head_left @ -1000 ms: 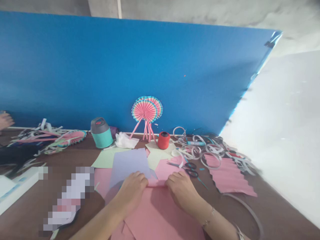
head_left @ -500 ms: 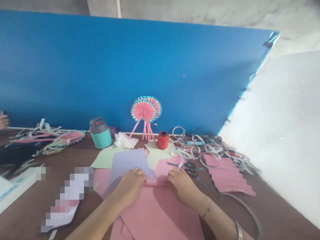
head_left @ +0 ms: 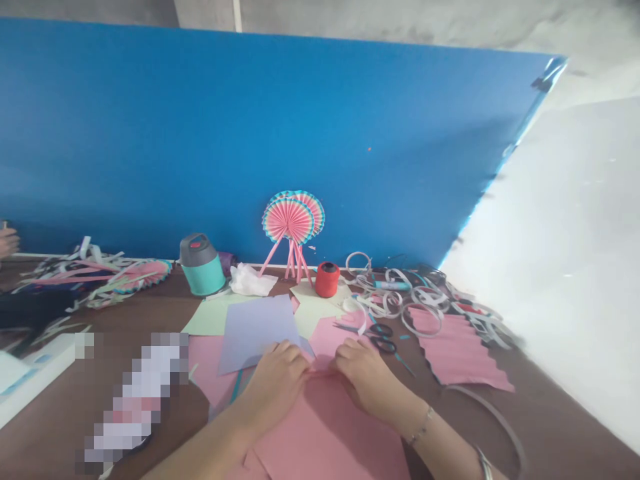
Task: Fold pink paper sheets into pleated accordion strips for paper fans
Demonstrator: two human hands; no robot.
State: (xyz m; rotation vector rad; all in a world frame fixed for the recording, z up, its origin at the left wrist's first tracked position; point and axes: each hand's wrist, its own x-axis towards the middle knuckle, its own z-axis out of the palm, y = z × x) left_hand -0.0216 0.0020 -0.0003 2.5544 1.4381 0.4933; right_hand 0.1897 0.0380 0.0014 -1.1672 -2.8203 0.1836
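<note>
A large pink paper sheet lies on the brown table right in front of me. My left hand and my right hand both grip a folded edge of it, their fingertips nearly meeting at the crease. A lavender paper sheet lies just beyond my left hand, partly under it. Black-handled scissors rest beyond my right hand. Below the hands, the lower part of the pink sheet runs out of view.
Pale green paper lies beyond the lavender sheet. Behind it stand a pink paper fan, a red spool and a teal bottle. Pleated pink paper and paper strip loops lie right. Another person's hand shows far left.
My left hand has slid right, closer to my right hand, and the two hands now sit slightly higher on the pink sheet's fold. The lavender sheet shows more fully.
</note>
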